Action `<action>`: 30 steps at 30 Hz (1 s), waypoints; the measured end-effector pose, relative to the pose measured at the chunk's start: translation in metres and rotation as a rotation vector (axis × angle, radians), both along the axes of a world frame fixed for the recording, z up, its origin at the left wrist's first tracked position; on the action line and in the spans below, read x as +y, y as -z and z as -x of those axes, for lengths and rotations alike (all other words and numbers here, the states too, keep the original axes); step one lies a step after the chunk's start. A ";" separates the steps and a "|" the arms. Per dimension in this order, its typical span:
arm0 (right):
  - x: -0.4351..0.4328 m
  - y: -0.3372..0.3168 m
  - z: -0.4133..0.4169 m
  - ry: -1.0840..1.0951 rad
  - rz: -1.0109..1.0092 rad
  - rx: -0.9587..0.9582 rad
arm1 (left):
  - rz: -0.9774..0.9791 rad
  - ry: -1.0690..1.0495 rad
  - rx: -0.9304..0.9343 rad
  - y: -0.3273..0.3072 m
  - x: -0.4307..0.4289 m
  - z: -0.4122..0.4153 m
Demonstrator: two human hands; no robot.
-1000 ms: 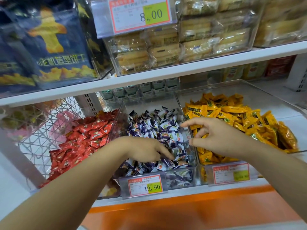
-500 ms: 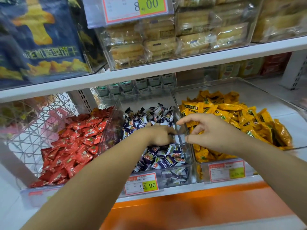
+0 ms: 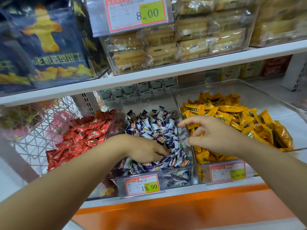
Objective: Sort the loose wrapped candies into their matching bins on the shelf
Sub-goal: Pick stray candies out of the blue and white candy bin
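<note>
**Q:** Head view. Position of left hand (image 3: 146,150)?

**A:** Palm down on the purple-and-white candies (image 3: 154,125), inside the clear middle bin (image 3: 180,178) on the lower shelf (image 3: 182,192). Fingertips dug into the pile near the front right of that bin. Grip status: cannot tell, fingertips hidden among the wrappers.

**Q:** Position of right hand (image 3: 214,135)?

**A:** Hovering above the clear wall between the middle bin and the right bin (image 3: 207,90), apart from the candies below. Index finger extended toward the left, remaining fingers loosely curled, thumb underneath. Relaxed, with nothing visible in the grasp.

**Q:** Contents of the neighbouring compartments?

**A:** To the left of the middle bin: red candies (image 3: 83,138), heaped against its slanted clear wall. In the right bin: yellow candies (image 3: 232,117), piled toward the front and right.

**Q:** Labelling?

**A:** Price tag (image 3: 142,185) reading 19.90 on the front of the middle bin. Second tag (image 3: 227,171) on the front of the right bin, print too blurred to read.

**Q:** Surroundings?

**A:** Upper shelf (image 3: 182,67) directly above the bins, loaded with clear-wrapped cake packs (image 3: 159,48) and, further left, dark blue snack bags (image 3: 53,52). White wire basket (image 3: 38,123) at far left, beside the red candies. Orange strip (image 3: 166,206) below the lower shelf edge.
</note>
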State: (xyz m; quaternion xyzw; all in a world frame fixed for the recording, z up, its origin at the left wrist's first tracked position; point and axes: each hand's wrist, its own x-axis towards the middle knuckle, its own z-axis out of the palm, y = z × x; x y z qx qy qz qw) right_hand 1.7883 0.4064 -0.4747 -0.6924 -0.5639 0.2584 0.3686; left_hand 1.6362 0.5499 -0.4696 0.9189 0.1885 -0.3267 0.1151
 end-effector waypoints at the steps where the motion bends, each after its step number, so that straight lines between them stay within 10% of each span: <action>1: 0.000 0.000 -0.001 -0.002 -0.002 0.002 | 0.020 -0.030 0.019 -0.004 0.000 0.000; 8: 0.001 -0.001 -0.001 -0.025 -0.011 -0.014 | 0.085 -0.212 -0.244 -0.014 0.017 -0.006; 13: 0.001 0.000 -0.001 -0.029 -0.014 -0.014 | -0.276 -0.169 -0.481 0.015 0.034 -0.014; 25: 0.002 0.002 -0.001 -0.028 -0.026 -0.006 | -0.291 -0.091 -0.079 0.027 0.027 -0.025; 30: 0.002 0.002 -0.001 -0.033 -0.027 -0.009 | -0.260 -0.159 -0.213 0.034 0.029 -0.027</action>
